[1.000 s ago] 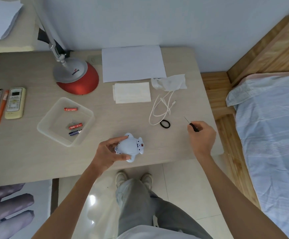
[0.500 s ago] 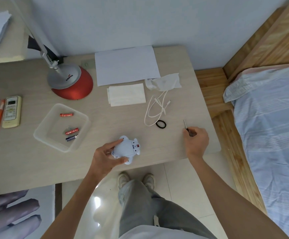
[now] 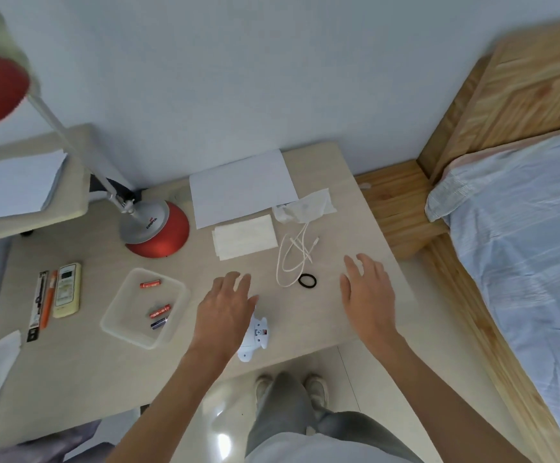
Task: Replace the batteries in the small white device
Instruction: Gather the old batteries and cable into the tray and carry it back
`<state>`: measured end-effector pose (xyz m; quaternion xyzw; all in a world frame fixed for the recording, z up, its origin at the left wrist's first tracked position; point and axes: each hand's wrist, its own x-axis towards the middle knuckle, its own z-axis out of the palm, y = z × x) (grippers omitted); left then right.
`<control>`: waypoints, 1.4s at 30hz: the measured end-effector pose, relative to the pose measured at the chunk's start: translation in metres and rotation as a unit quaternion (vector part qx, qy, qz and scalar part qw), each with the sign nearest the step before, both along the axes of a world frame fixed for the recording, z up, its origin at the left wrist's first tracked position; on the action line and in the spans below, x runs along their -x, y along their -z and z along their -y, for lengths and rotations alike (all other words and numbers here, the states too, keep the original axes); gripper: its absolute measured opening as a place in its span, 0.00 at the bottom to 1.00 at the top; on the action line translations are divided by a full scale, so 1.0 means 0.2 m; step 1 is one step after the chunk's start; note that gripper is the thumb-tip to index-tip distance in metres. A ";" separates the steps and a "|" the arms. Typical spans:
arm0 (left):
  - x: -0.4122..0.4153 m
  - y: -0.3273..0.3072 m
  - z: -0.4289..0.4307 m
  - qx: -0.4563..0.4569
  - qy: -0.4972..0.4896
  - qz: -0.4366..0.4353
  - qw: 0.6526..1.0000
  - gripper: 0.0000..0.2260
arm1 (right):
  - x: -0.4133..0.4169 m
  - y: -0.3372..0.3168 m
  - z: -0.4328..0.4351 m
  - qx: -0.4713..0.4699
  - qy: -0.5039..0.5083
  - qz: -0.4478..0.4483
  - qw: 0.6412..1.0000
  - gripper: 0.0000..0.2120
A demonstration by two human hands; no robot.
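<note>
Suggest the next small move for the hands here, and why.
Probably lower the left hand to grip the small white plastic device: that hand and the right hand are open, holding nothing; the device lies partly under it near the pale table edge, and three small batteries wait in the clear plastic tray.

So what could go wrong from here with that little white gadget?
The white device lies near the table front edge, partly hidden by the open left hand; a nudge might send it to the floor.
Red and dark batteries lie loose together in the clear tray; old and new may get mixed.
The open right hand hovers near the white cable and could snag it.
</note>
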<state>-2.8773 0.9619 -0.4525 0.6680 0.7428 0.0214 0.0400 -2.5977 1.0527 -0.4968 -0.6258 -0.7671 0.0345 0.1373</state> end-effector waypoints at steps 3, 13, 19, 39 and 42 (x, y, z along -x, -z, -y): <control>-0.05 -0.09 -0.18 0.007 0.050 -0.043 0.998 0.23 | 0.06 0.00 0.03 0.020 -0.015 0.016 1.000 0.19; -0.22 -0.07 -0.72 0.106 0.252 -0.060 0.960 0.41 | 0.26 0.21 0.05 0.107 0.017 0.010 0.994 0.17; -0.17 0.11 -0.85 0.176 0.269 -0.051 0.945 0.41 | 0.33 0.27 0.00 0.169 0.021 -0.005 0.985 0.15; 0.03 0.32 -0.79 0.183 0.158 0.154 0.958 0.20 | 0.33 0.36 0.00 0.153 0.041 -0.016 0.987 0.11; 0.05 0.29 -0.77 0.165 0.137 0.172 0.961 0.20 | 0.29 0.32 0.01 0.152 0.045 -0.024 0.987 0.08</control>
